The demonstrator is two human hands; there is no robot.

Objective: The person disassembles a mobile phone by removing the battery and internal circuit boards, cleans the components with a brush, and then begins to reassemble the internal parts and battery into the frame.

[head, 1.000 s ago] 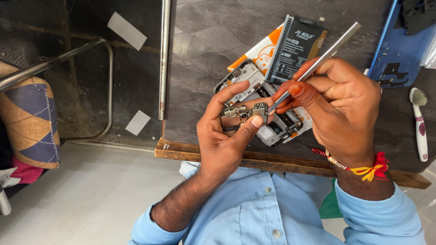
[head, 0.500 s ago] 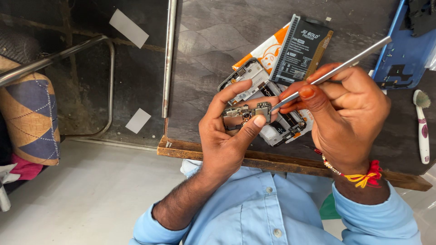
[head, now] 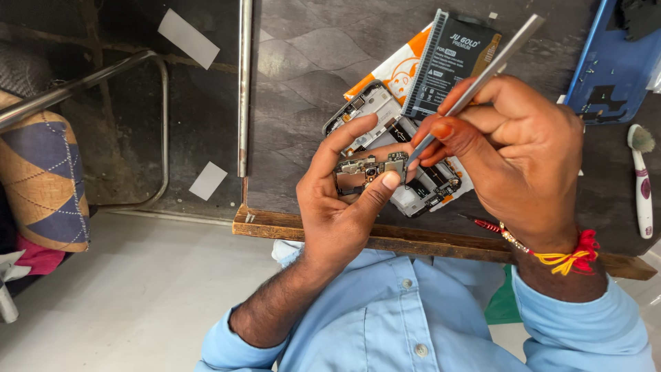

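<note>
Two hands, one circuit board, one pair of tweezers

Item 1: small phone circuit board (head: 366,171), pinched between thumb and forefinger of the left hand (head: 341,207). Long axis runs roughly 9 to 3 o'clock, nearly level; component side faces up. It is held just above the near edge of the dark worktop (head: 303,62).

Item 2: metal tweezers (head: 475,83), gripped by the closed fingers of the right hand (head: 516,151). Long axis runs from 1 o'clock down to 7 o'clock; tip points to 7 o'clock and meets the right end of the board.

Item 3: opened phone body (head: 420,186), lying on the worktop under both hands, long axis running 10 to 4 o'clock.

Item 4: black phone battery (head: 447,65), at 12 o'clock from the board, resting on an orange-and-white packet (head: 396,72).

Item 5: small brush with white handle (head: 642,182), at 3 o'clock, well apart from the hands.

Item 6: blue mat (head: 613,69), at 2 o'clock.

Item 7: wooden edge strip (head: 275,224) along the near side of the worktop.

Item 8: red and yellow thread band (head: 564,255) on the right wrist.
</note>
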